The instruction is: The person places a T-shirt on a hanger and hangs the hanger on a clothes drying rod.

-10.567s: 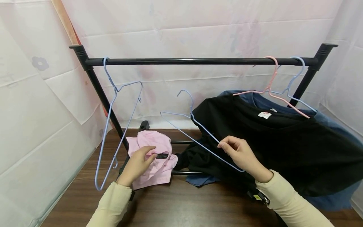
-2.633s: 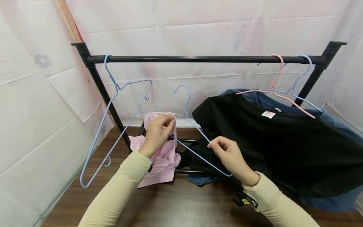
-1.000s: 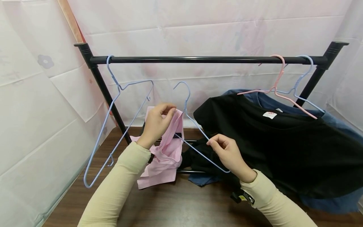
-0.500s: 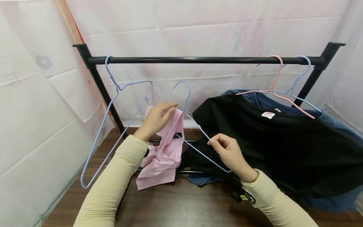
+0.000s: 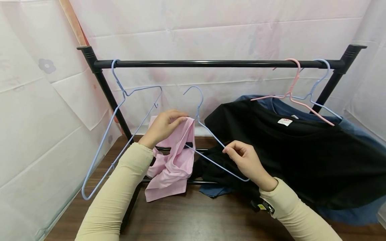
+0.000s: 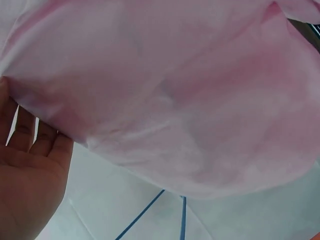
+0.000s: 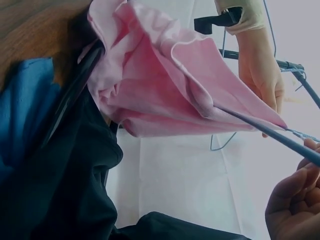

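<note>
A light blue wire hanger (image 5: pixel 197 111) is pinched along its right sloping arm by my right hand (image 5: pixel 244 159). Its left end goes inside a pink garment (image 5: pixel 178 167), whose edge covers that arm. At the garment's top edge, just left of the hanger's neck, my left hand (image 5: pixel 164 125) pinches the cloth. In the right wrist view the hanger's bar (image 7: pixel 270 129) runs into the opening of the pink cloth (image 7: pixel 145 75). The left wrist view shows the fingers (image 6: pixel 42 140) at the cloth's rim, with the thumb tip mostly out of view.
A black rail (image 5: pixel 193 64) spans the back. From its left end hangs a bare blue hanger (image 5: pixel 103 144). At the right hang a black T-shirt (image 5: pixel 289 160) on a pink hanger (image 5: pixel 292 90) and a blue shirt (image 5: pixel 359 134) behind it. A wooden table (image 5: pixel 193 217) lies below.
Since the earliest frame, my left hand has lifted the pink garment and drawn it over the hanger's left end. In the last half second, my right hand shifted slightly right with the hanger.
</note>
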{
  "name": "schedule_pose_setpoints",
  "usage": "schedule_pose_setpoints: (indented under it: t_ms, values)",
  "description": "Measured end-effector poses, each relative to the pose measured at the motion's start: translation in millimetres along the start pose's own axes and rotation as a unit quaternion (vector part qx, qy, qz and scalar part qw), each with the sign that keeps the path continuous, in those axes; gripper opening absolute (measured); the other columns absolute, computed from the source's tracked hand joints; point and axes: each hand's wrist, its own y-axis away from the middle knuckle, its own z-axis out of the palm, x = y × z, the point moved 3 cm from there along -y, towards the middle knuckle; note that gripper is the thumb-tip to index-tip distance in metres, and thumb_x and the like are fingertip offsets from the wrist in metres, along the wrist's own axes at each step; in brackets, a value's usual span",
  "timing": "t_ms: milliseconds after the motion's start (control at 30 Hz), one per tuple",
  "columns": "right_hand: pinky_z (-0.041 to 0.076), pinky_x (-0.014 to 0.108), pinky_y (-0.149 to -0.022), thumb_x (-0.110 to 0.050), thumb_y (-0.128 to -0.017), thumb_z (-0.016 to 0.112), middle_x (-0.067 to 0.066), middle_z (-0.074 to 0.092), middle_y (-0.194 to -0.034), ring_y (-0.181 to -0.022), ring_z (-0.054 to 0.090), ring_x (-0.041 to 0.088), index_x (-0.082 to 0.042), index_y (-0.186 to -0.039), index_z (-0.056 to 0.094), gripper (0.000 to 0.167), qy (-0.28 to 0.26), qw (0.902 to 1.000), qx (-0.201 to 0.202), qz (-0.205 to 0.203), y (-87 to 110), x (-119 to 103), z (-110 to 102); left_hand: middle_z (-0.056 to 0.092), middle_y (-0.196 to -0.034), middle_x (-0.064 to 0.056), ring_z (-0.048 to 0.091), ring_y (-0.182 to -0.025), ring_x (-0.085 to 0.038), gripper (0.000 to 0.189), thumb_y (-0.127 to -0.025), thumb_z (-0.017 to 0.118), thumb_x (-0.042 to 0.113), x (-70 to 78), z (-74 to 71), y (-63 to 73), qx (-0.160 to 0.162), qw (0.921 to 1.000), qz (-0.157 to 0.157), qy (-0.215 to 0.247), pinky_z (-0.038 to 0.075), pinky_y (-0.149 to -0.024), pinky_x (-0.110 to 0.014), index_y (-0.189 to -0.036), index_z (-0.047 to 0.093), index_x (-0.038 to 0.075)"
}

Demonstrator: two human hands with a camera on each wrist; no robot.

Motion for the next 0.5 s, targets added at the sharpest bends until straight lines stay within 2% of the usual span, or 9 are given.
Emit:
schedule_pose_setpoints:
  t_ms: [333,500]
  values:
    - [0.037,0.025,-0.048,-0.005,-0.095,0.061,-0.004,0.051,-0.068,-0.057,0.044,0.006,0.0,-0.086,0.068,0.013,0.013,0.9998,-0.01,-0.012,-6.5,1.3,-7.9,0.073,-0.107,-0.011,0.067,-0.106,-0.024,0.017,-0.094,0.065,0.012,0.0,4.7,0.0,0.038,0.9985,0.019,0.036,0.05,-0.097,-0.037,-0.106,0.076,0.004]
    - [0.038,0.024,-0.048,-0.005,-0.096,0.061,-0.002,0.054,-0.069,-0.057,0.045,0.006,0.002,-0.087,0.068,0.013,0.016,0.9996,-0.018,-0.017,-10.5,3.5,-12.5,0.073,-0.103,-0.012,0.067,-0.099,-0.022,0.017,-0.093,0.066,0.01,1.9,6.0,1.0,0.059,0.9969,0.021,0.048,0.051,-0.089,-0.026,-0.105,0.076,0.003]
